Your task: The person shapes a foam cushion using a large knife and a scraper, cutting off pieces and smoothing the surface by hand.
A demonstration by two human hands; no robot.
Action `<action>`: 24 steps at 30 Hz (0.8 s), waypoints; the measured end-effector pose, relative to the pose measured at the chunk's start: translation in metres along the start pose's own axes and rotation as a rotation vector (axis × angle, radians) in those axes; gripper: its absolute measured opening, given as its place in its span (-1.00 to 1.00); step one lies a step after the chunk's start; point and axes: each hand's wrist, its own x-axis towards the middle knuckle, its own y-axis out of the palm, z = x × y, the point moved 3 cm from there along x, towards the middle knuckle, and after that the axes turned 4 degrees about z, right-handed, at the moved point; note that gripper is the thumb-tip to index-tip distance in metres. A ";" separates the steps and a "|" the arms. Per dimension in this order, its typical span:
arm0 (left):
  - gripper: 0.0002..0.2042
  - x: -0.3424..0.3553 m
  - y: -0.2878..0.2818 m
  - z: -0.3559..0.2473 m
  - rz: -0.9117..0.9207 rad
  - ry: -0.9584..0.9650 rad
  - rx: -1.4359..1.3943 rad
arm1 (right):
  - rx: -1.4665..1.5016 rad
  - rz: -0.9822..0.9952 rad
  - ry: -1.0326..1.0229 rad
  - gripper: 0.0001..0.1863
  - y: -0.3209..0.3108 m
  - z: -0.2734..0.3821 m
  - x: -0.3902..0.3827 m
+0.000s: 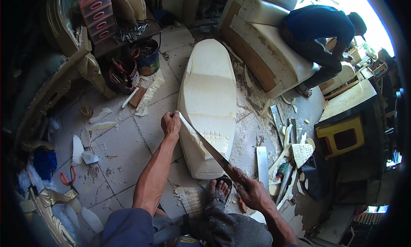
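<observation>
A long pale foam seat pad (pixel 209 97), shaped like a motorcycle seat, lies on the floor in front of me, with a grid of shallow cuts in its near half. My right hand (pixel 252 192) is wrapped round the handle end of a long knife (pixel 215 153). The blade slants up and left across the pad's near left part, against the foam. At the pad's left edge, by the far end of the blade line, my left hand (pixel 171 124) is closed. Whether its fingers grip the blade tip or a sliver of foam is hidden. My sandalled foot (pixel 219 190) is at the pad's near end.
Foam offcuts (pixel 102 126) and crumbs litter the tiles. Red-handled scissors (pixel 68 177) lie left; metal strips (pixel 263 165) and a screwdriver (pixel 281 171) lie right. Tool buckets (pixel 124 73) stand back left. Another person (pixel 321 37) bends beside a large upholstered seat (pixel 269 46).
</observation>
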 end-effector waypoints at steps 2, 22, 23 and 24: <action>-0.62 0.005 -0.002 0.004 -0.008 -0.019 0.000 | -0.005 0.032 0.052 -0.28 -0.002 -0.001 -0.007; -0.74 0.083 -0.143 0.027 -0.341 -0.037 -0.316 | 0.155 -0.151 -0.109 -0.46 -0.141 -0.036 -0.145; -0.76 0.087 -0.168 0.021 -0.390 -0.003 -0.371 | 0.276 -0.246 -0.171 -0.43 -0.141 -0.044 -0.140; -0.77 0.082 -0.175 0.006 -0.371 0.058 -0.398 | 0.480 -0.335 -0.142 -0.39 -0.133 -0.049 -0.131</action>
